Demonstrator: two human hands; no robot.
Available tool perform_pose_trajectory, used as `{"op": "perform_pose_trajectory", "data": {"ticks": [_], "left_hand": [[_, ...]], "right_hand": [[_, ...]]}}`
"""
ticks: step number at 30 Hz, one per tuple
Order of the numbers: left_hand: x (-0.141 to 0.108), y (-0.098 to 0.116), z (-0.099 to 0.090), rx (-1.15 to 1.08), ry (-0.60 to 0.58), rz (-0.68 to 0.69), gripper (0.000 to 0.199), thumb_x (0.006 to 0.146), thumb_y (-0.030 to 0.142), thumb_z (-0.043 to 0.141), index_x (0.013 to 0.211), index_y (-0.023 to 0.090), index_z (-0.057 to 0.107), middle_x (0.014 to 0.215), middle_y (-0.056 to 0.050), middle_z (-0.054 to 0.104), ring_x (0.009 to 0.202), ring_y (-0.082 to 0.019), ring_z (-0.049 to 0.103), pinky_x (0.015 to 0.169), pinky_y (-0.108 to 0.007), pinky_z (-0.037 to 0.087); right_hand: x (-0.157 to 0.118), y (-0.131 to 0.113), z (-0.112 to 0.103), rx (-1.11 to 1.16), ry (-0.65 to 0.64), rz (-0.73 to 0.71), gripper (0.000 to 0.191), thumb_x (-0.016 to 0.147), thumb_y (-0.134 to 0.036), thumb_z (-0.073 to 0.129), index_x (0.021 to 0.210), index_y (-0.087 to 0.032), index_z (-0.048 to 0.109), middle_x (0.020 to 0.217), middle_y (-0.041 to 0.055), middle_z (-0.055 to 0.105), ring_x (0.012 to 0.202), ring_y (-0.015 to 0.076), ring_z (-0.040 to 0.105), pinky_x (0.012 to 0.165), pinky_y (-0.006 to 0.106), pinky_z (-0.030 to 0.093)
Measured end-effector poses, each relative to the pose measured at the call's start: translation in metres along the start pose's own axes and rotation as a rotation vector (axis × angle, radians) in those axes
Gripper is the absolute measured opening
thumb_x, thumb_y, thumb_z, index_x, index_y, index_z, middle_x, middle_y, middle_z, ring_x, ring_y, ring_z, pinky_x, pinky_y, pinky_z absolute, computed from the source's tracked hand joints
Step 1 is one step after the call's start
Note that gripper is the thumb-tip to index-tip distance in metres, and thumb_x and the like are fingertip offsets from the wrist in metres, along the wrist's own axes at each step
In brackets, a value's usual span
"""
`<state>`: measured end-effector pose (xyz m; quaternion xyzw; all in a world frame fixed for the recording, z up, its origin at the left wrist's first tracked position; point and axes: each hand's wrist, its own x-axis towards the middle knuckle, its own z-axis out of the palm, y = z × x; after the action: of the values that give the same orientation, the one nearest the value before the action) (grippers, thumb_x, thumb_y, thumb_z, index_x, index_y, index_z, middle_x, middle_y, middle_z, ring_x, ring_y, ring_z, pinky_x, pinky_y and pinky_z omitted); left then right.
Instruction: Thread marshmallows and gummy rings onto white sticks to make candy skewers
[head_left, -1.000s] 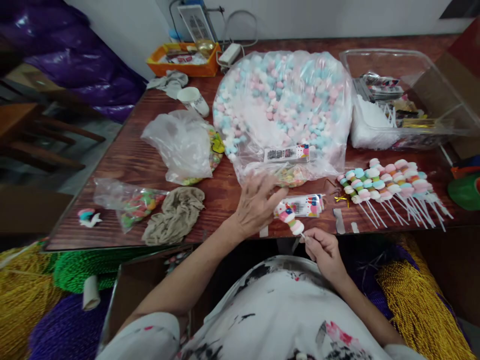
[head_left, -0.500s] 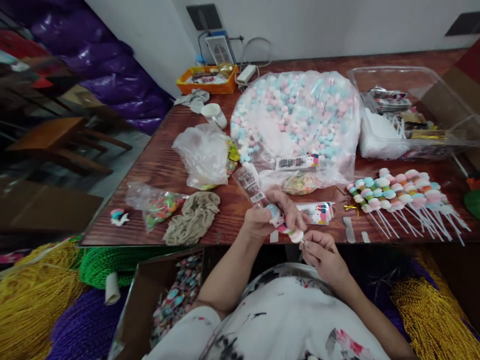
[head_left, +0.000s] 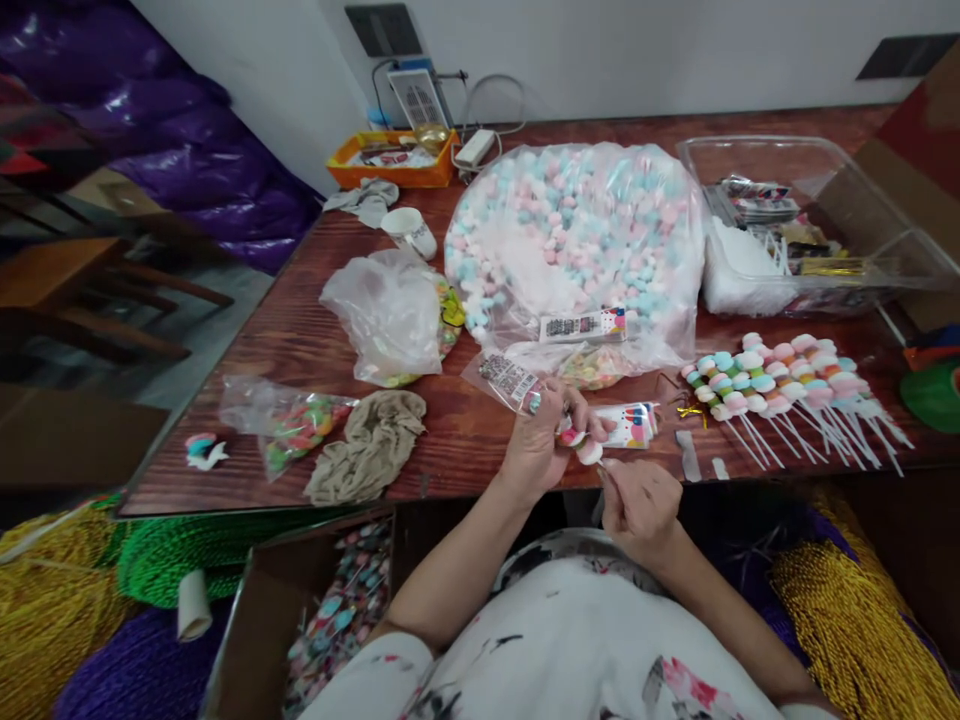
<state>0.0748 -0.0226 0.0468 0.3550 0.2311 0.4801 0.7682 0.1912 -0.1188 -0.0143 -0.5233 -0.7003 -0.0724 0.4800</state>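
My left hand (head_left: 541, 440) is wrapped round a marshmallow skewer (head_left: 589, 453) and the clear printed packaging bag (head_left: 504, 378) at its upper end. The marshmallows peek out between the fingers; how far the bag covers them is hidden. Just below, my right hand (head_left: 641, 500) is closed in a pinch at the skewer's lower end, where its thin white stick barely shows. Flat printed bags (head_left: 630, 426) lie right behind the hands. To the right, a row of marshmallow skewers (head_left: 780, 380) rests with white sticks pointing toward me.
A big bag of marshmallows (head_left: 577, 240) fills the table's middle. Right of it stands a clear plastic bin (head_left: 817, 290). Bagged gummy candy (head_left: 304, 430), a crumpled cloth (head_left: 367, 445) and a cup (head_left: 409, 232) are at left. Below the table edge sits a carton (head_left: 262, 600) of candies.
My left fingers have closed further round the skewer, covering more marshmallows. My right hand has turned knuckles up at the stick. The view has shifted slightly right.
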Motion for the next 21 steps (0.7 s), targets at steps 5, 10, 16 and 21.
{"op": "perform_pose_trajectory", "data": {"ticks": [5, 10, 16, 21], "left_hand": [[0.005, 0.004, -0.015, -0.04, -0.163, -0.105, 0.059, 0.067, 0.072, 0.069, 0.064, 0.019, 0.044, 0.05, 0.003, 0.055, 0.057, -0.02, 0.067, 0.073, -0.04, 0.058], [0.007, 0.002, -0.019, -0.097, -0.152, -0.077, 0.067, 0.059, 0.08, 0.067, 0.058, 0.02, 0.036, 0.045, 0.003, 0.051, 0.067, -0.027, 0.071, 0.077, -0.044, 0.057], [0.003, -0.006, -0.022, -0.062, -0.167, -0.12, 0.058, 0.067, 0.073, 0.068, 0.063, 0.019, 0.045, 0.053, -0.001, 0.06, 0.085, -0.03, 0.072, 0.081, -0.044, 0.056], [0.01, 0.011, -0.029, -0.017, -0.015, -0.052, 0.054, 0.061, 0.061, 0.081, 0.092, 0.022, 0.061, 0.082, -0.003, 0.071, 0.092, -0.028, 0.07, 0.086, -0.047, 0.054]], "right_hand": [[0.007, -0.001, -0.006, 0.757, -0.404, 0.511, 0.016, 0.094, -0.025, 0.051, 0.083, -0.018, 0.06, 0.056, -0.0032, 0.056, 0.045, 0.0084, 0.045, 0.048, 0.022, 0.036], [0.011, -0.006, 0.003, 1.555, -0.399, 1.068, 0.028, 0.087, -0.042, 0.063, 0.073, -0.019, 0.055, 0.041, -0.0108, 0.037, 0.035, 0.0044, 0.023, 0.04, 0.02, 0.02], [0.014, -0.015, 0.019, 1.642, -0.338, 1.133, 0.028, 0.082, -0.042, 0.068, 0.073, -0.018, 0.057, 0.04, -0.0118, 0.035, 0.034, 0.0036, 0.019, 0.038, 0.02, 0.018], [0.011, -0.003, 0.015, 0.998, -0.233, 0.855, 0.019, 0.091, -0.033, 0.059, 0.079, -0.018, 0.061, 0.05, -0.0074, 0.045, 0.044, 0.0062, 0.036, 0.045, 0.02, 0.028]]}}
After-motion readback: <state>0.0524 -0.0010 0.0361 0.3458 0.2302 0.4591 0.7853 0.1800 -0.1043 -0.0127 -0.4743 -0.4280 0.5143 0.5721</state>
